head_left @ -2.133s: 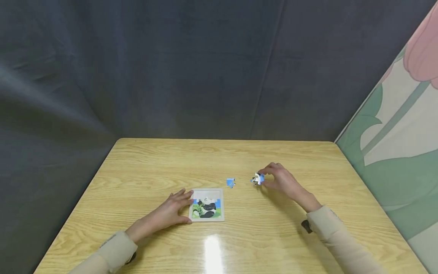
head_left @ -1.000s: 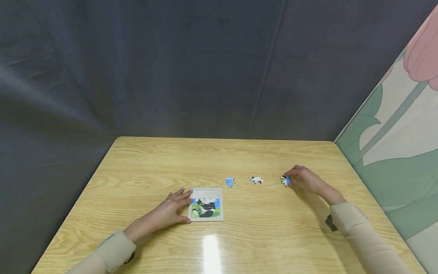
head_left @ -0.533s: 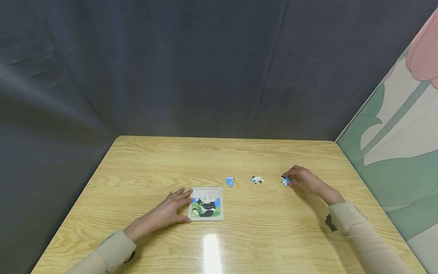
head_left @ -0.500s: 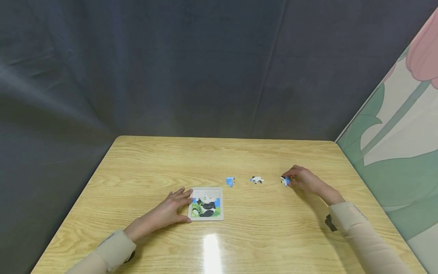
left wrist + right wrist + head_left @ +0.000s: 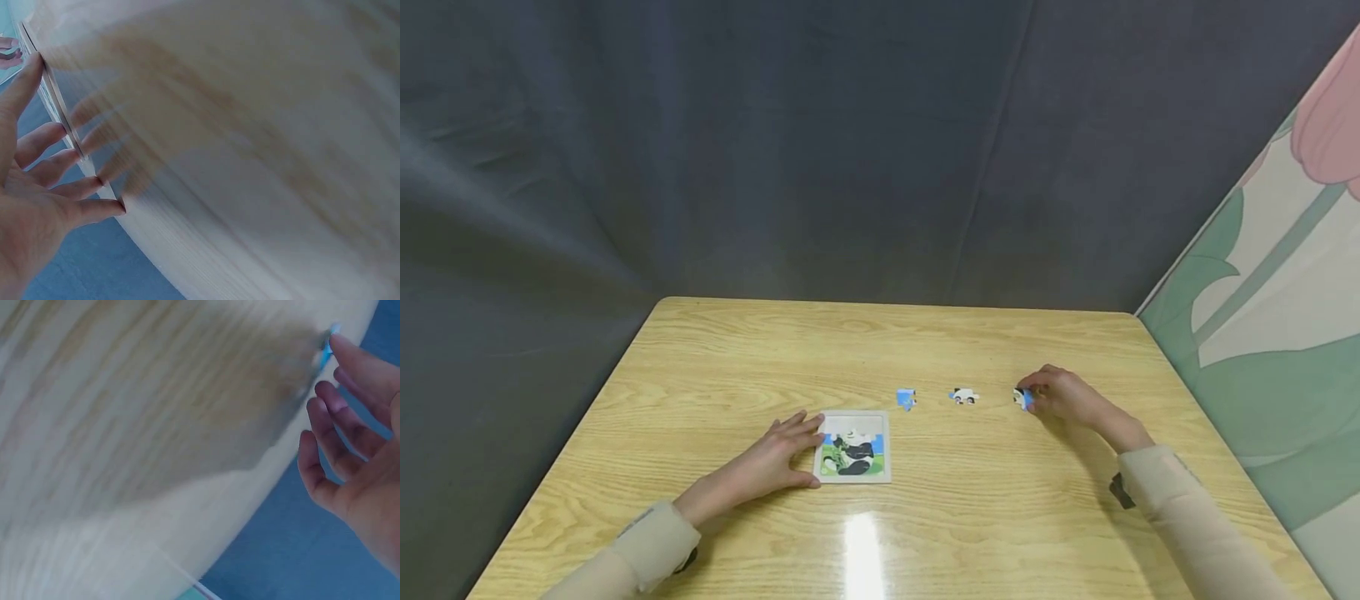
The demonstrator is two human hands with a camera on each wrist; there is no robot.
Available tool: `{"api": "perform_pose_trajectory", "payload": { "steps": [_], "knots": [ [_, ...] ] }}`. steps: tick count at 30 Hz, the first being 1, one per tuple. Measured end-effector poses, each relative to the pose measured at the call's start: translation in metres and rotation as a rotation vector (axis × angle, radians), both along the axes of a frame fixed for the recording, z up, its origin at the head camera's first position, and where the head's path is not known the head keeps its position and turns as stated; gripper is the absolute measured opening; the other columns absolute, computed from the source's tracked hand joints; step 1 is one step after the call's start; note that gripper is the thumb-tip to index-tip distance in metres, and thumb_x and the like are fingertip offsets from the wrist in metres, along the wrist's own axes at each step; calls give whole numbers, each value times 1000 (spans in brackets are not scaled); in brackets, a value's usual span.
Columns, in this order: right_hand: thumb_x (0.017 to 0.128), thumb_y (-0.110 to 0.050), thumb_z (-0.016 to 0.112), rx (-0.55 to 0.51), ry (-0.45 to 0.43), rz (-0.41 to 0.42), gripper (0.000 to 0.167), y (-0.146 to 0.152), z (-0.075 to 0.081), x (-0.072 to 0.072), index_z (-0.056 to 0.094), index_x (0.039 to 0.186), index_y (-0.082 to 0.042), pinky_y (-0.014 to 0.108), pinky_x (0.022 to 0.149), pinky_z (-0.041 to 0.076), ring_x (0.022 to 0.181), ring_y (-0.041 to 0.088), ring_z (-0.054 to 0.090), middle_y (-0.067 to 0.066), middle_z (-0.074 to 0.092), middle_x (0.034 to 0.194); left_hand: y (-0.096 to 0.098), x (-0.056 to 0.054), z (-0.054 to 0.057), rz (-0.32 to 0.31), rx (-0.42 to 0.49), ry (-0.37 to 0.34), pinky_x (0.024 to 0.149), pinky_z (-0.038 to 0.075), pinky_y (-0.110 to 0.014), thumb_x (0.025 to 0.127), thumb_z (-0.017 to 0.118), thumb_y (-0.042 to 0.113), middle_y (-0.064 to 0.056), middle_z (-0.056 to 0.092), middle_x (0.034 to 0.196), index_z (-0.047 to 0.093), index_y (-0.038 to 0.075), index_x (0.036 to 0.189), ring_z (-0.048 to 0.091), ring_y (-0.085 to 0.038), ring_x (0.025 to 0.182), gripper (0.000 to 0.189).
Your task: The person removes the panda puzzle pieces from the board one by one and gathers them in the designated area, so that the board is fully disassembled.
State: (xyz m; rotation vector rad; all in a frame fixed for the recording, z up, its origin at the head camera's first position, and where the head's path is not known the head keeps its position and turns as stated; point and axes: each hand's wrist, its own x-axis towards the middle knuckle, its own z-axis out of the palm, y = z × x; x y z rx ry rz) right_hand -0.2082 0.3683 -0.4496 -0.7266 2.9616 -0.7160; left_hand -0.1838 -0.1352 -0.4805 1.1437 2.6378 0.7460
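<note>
In the head view, my left hand (image 5: 772, 460) rests at the left edge of a white-framed panda puzzle board (image 5: 888, 450), fingers spread and thumb at its lower corner. The board's lower part is filled with panda, blue and green pieces; its upper strip shows bare white. My right hand (image 5: 1067, 399) pinches a blue, white and black puzzle piece (image 5: 1023, 398) between thumb and fingers, low over the table. The left wrist view shows straight fingertips (image 5: 81, 150) along the board's edge. In the right wrist view the piece (image 5: 326, 353) is partly hidden by the thumb.
A mostly blue puzzle piece (image 5: 906, 398) lies just past the board's upper right corner. Between it and my right hand is a white piece with the panda's eyes (image 5: 964, 397). The wooden table (image 5: 737, 350) ends at a dark curtain (image 5: 850, 167) behind; a flower-patterned cloth (image 5: 1262, 333) hangs at right.
My right hand has moved right, leaving the panda-eyes piece lying on the table, and the piece in its fingers has turned slightly. The left hand and the board have stayed put.
</note>
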Motion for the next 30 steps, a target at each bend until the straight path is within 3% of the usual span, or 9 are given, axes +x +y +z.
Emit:
{"api": "perform_pose_trajectory", "payload": {
  "steps": [5, 12, 22, 30],
  "knots": [
    [81, 4, 73, 48, 92, -25, 35, -23, 14, 3, 63, 114, 7, 43, 70, 54, 89, 34, 60, 16, 62, 98, 2, -2, 1, -4, -8, 10, 100, 25, -73, 80, 76, 35, -20, 37, 149, 57, -1, 131, 26, -46, 138, 65],
    [80, -3, 77, 0, 187, -40, 33, -96, 24, 16, 67, 111, 2, 39, 69, 55, 91, 30, 62, 11, 64, 102, 4, -4, 2, 4, 16, -17, 104, 21, -71, 81, 76, 34, -18, 36, 150, 57, 0, 132, 25, -45, 139, 64],
    [79, -10, 79, -84, 210, 63, 28, -192, 17, 29, 71, 104, -2, 27, 68, 54, 86, 22, 63, 6, 66, 98, 4, -6, 1, 5, 18, -26, 105, 20, -70, 81, 76, 34, -17, 35, 151, 56, 1, 132, 24, -43, 140, 64],
    [82, -20, 78, -24, 142, 111, 31, -243, 5, 33, 71, 105, -1, 27, 69, 53, 85, 19, 59, 8, 65, 99, 3, -6, 0, 3, 16, -38, 104, 21, -71, 81, 76, 35, -17, 35, 151, 57, 2, 132, 24, -44, 140, 63]
  ]
}}
